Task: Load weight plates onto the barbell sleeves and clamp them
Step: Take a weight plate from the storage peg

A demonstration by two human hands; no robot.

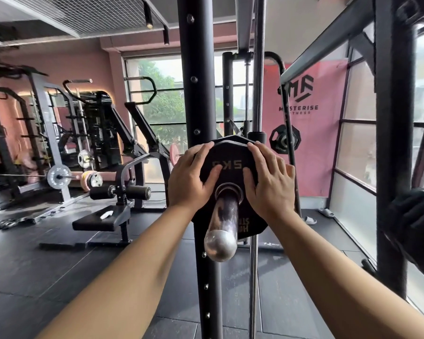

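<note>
The left hand [191, 178] and right hand [271, 183] press flat on the black 5 kg plate [228, 152] on the shiny barbell sleeve [224, 216]. Both grips look open, fingers spread.

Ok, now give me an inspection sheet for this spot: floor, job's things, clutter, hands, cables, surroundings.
surface: dark tiled floor.
job's things: 5 KG plate on the sleeve, sleeve end bare; no clamp seen.
clutter: white item on bench; slippers by the window.
hands: left hand and right hand flat on the plate's face, fingers spread.
cables: nothing seen.
surroundings: rack upright behind the plate, pink banner, gym machines at left.
</note>
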